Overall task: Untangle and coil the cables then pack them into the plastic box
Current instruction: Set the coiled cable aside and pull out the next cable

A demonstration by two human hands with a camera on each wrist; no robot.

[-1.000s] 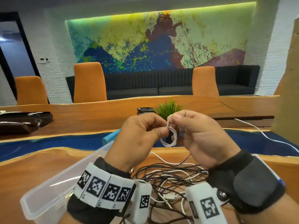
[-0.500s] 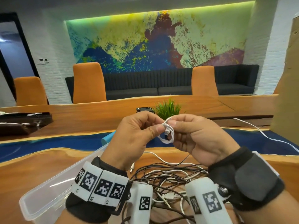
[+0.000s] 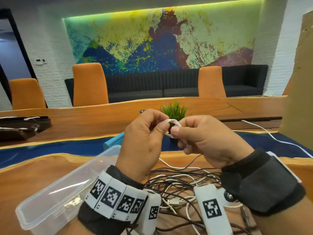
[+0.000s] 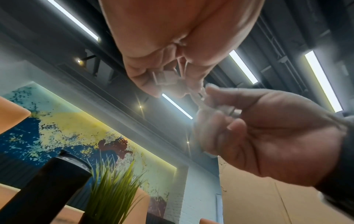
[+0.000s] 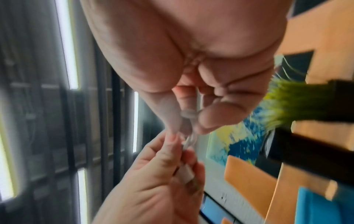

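A small white cable coil [image 3: 172, 124] is held up over the table between both hands. My left hand [image 3: 144, 143] pinches its left side and my right hand [image 3: 203, 141] pinches its right side, thumb over the loops. The wrist views show the white coil [image 5: 188, 140] blurred between the fingertips, and the coil [image 4: 197, 97] again between both hands. Below my hands lies a tangle of black and white cables [image 3: 183, 184] on the wooden table. The clear plastic box [image 3: 55, 197] stands at the lower left, its inside showing no cable.
A potted grass plant [image 3: 174, 111] stands just behind my hands. A loose white cable [image 3: 271, 138] runs along the table at the right. A blue lid [image 3: 113, 141] lies behind the box. A cardboard sheet [image 3: 298, 82] rises at the right edge. Orange chairs line the far side.
The white loop has been wound tighter into a small bundle. Both hands have closed in on it and rolled slightly, staying at about the same height.
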